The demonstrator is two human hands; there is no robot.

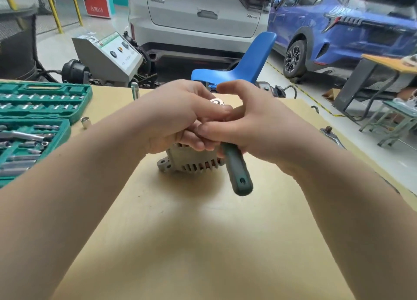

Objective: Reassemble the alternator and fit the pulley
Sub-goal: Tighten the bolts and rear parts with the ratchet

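Head view: your left hand [178,116] clamps the heavy, rigid alternator [191,162]; your right hand [246,128] grips the ratchet handle [237,171]. Hold its finned housing.

Tan bench [203,243] w/ alternator [191,162], socket cases [33,110], loose socket [85,121].

Dark green tool handle [237,171] juts out below the grip, and under it the alternator [191,162] shows dull silver-grey, with coppery orange between its slots. The worktop [203,232] is pale tan. Left of the grip, a teal-green socket case [33,110] holds shiny chrome pieces. Beyond the grip, bright blue chair [248,67].
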